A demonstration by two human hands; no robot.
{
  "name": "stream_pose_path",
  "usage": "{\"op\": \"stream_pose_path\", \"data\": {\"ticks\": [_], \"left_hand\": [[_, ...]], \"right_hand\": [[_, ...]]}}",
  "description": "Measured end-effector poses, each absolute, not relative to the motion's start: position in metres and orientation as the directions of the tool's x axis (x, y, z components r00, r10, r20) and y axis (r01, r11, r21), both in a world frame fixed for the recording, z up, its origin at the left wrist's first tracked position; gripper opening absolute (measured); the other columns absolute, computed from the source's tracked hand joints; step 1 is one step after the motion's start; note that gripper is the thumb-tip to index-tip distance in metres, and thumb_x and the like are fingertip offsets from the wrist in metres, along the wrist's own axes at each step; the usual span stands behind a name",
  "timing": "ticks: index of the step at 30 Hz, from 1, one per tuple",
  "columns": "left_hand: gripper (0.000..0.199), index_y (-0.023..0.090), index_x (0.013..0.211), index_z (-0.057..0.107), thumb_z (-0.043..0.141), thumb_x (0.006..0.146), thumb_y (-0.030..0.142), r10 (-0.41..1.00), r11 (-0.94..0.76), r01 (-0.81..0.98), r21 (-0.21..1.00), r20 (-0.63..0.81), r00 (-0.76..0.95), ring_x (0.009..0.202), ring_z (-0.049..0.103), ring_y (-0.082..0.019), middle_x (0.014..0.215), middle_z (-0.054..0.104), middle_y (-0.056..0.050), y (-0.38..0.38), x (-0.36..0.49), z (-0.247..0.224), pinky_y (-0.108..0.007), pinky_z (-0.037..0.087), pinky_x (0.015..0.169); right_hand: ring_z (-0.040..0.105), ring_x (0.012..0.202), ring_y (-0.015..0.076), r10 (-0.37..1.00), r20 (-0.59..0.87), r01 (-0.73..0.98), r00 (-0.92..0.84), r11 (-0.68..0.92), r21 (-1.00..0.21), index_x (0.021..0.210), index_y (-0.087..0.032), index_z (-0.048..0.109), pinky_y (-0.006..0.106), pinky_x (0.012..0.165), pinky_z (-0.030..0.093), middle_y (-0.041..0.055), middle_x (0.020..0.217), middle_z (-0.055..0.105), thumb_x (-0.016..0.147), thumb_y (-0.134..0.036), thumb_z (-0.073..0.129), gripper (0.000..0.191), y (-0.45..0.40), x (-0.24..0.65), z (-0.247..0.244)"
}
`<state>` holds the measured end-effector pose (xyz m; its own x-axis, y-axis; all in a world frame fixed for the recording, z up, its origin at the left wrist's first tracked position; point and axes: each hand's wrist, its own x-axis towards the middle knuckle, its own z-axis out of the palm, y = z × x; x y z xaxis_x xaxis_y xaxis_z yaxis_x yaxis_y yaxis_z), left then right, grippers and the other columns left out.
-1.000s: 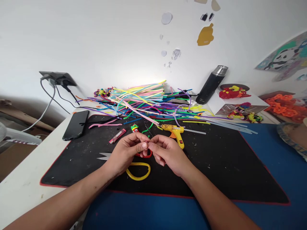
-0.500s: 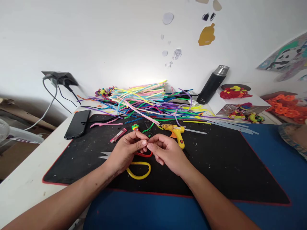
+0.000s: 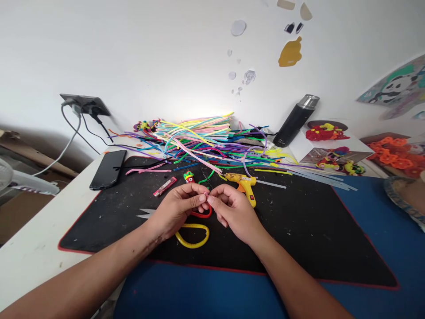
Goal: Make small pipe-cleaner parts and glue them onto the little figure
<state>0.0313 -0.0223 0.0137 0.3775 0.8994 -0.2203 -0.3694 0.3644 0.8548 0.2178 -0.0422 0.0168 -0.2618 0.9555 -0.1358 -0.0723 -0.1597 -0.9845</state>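
Note:
My left hand and my right hand meet fingertip to fingertip over the black mat. Between them they pinch a small pink piece, mostly covered by the fingers, so its exact kind is hidden. Under my left hand lie scissors with one yellow and one red handle loop, blades pointing left. Just beyond the fingers is a small red figure with a green and yellow top. A yellow hot glue gun with a glue stick in it lies behind my right hand.
Pipe cleaners in many colours are heaped along the wall. A phone rests at the left, and a pink packet lies on the mat. A black flask leans at the right, near loose glue sticks.
A bit of pink now shows between the fingertips, where it was hidden before. Both hands stay nearly in place. The view has shifted slightly.

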Motion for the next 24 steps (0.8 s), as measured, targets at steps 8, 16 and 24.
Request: {"op": "stream_pose_path", "data": {"ticks": [8,16,24], "left_hand": [[0.024,0.018,0.086,0.083,0.098,0.073,0.031,0.928,0.301,-0.392,0.869,-0.171,0.332,0.071,0.066,-0.011,0.076,0.072,-0.001,-0.0203,0.0313,0.0139,-0.019,0.052,0.066],[0.024,0.017,0.086,0.083,0.097,0.074,0.032,0.939,0.257,-0.355,0.899,-0.146,0.311,0.07,0.065,-0.012,0.075,0.072,-0.002,-0.022,0.0319,0.0147,-0.022,0.051,0.067],[0.028,0.017,0.087,0.082,0.097,0.074,0.036,0.958,0.205,-0.321,0.925,-0.121,0.261,0.072,0.067,-0.013,0.08,0.075,-0.003,-0.0187,0.0276,0.0139,-0.023,0.052,0.069]], "right_hand": [[0.044,0.041,0.0063,0.951,-0.137,-0.081,-0.278,-0.165,-0.983,0.093,-0.02,0.064,0.022,0.039,0.032,-0.0019,0.072,0.068,0.088,-0.055,0.075,0.037,-0.0438,0.2147,0.0195],[0.043,0.041,0.0068,0.957,-0.136,-0.09,-0.257,-0.164,-0.982,0.089,-0.02,0.064,0.022,0.04,0.031,-0.0067,0.06,0.058,0.089,-0.052,0.074,0.033,-0.0439,0.214,0.0189],[0.042,0.039,0.0061,0.964,-0.139,-0.073,-0.227,-0.159,-0.985,0.086,-0.021,0.063,0.022,0.039,0.029,-0.0076,0.06,0.055,0.089,-0.049,0.074,0.03,-0.0441,0.2156,0.0181]]}}
